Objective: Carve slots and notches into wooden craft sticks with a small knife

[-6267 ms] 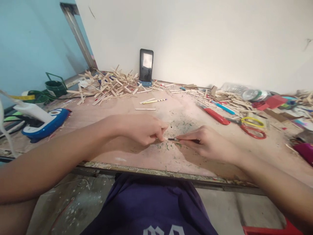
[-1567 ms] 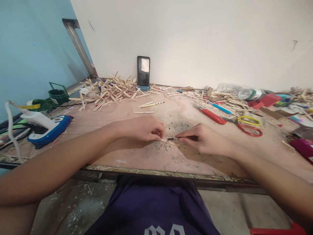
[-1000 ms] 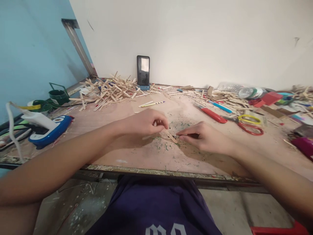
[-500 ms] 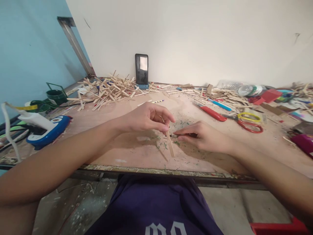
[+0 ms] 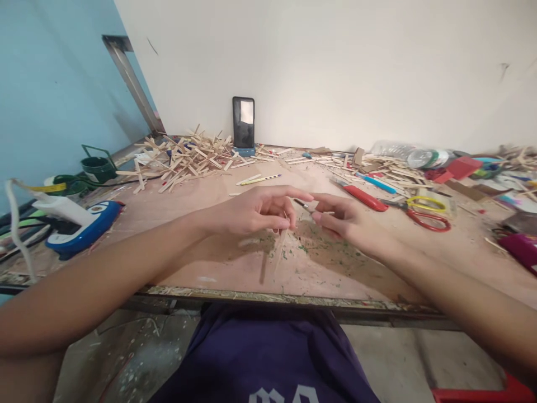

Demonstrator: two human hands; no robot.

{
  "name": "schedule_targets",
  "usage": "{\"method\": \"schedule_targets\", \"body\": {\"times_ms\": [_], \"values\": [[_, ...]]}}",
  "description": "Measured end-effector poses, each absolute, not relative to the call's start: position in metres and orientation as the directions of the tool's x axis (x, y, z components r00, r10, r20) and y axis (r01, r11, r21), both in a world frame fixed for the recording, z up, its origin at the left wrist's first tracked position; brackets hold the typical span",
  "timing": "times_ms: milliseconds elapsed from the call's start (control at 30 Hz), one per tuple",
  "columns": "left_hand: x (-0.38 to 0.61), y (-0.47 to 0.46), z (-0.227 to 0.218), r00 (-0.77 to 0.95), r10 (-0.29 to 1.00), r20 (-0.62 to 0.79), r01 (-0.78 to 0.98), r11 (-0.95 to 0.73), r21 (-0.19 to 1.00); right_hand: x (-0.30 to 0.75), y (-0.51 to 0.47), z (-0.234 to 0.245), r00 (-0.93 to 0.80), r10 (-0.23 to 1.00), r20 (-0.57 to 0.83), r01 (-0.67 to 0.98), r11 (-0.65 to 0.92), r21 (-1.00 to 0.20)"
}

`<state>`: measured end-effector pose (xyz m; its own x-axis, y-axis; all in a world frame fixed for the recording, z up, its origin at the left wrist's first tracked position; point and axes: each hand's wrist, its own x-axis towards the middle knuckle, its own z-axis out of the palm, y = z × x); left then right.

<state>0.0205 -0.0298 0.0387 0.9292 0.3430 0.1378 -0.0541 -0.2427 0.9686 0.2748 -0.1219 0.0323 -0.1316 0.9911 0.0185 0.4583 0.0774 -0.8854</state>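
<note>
My left hand [image 5: 255, 210] hovers above the pink worktable [image 5: 201, 235] and pinches a thin wooden stick [image 5: 280, 250] that hangs down toward me, blurred by motion. My right hand [image 5: 348, 221] is lifted just right of it, fingers curled around a small dark craft knife [image 5: 302, 205] whose tip points left at my left fingertips. The two hands almost touch. Green shavings speckle the table under them.
A heap of wooden sticks [image 5: 184, 157] and a propped phone [image 5: 243, 121] sit at the back. A red cutter [image 5: 364, 197], red-and-yellow scissors [image 5: 423, 212] and more clutter lie to the right. A blue-and-white glue gun [image 5: 71, 215] rests at the left.
Both hands have risen off the table. My left hand has picked up the stick, which now dangles instead of lying flat. My right hand lifted the knife and turned its tip upward.
</note>
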Motion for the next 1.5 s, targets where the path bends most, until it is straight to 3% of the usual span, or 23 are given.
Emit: {"method": "schedule_targets", "body": {"times_ms": [133,300,533,800,933,1133,1333,1500], "values": [[0.023,-0.03,0.032,0.909,0.394,0.136,-0.046,-0.231,0.972,0.275,-0.116,0.028,0.041,0.999,0.012,0.29,0.0,-0.957],[0.026,-0.033,0.022,0.895,0.412,0.172,-0.093,-0.205,0.974,0.267,-0.121,0.032,-0.145,0.971,-0.188,0.31,-0.136,-0.941],[0.029,-0.045,0.017,0.9,0.412,0.139,-0.097,-0.121,0.988,0.254,-0.129,0.03,-0.298,0.93,-0.216,0.262,-0.138,-0.955],[0.032,-0.045,0.021,0.873,0.453,0.179,-0.044,-0.291,0.956,0.251,-0.131,0.029,-0.338,0.901,-0.273,0.214,-0.209,-0.954],[0.031,-0.044,0.025,0.875,0.472,0.105,0.07,-0.339,0.938,0.251,-0.129,0.03,-0.215,0.956,-0.202,0.148,-0.173,-0.974],[0.024,-0.035,0.031,0.856,0.513,0.06,0.296,-0.583,0.757,0.262,-0.122,0.03,0.014,0.999,-0.032,0.006,-0.032,-0.999],[0.022,-0.033,0.03,0.82,0.571,0.046,0.312,-0.512,0.8,0.269,-0.117,0.025,0.016,0.998,-0.053,0.073,-0.054,-0.996],[0.024,-0.036,0.033,0.729,0.673,0.128,0.255,-0.44,0.861,0.273,-0.113,0.023,-0.002,0.997,-0.079,0.119,-0.078,-0.99]]}}
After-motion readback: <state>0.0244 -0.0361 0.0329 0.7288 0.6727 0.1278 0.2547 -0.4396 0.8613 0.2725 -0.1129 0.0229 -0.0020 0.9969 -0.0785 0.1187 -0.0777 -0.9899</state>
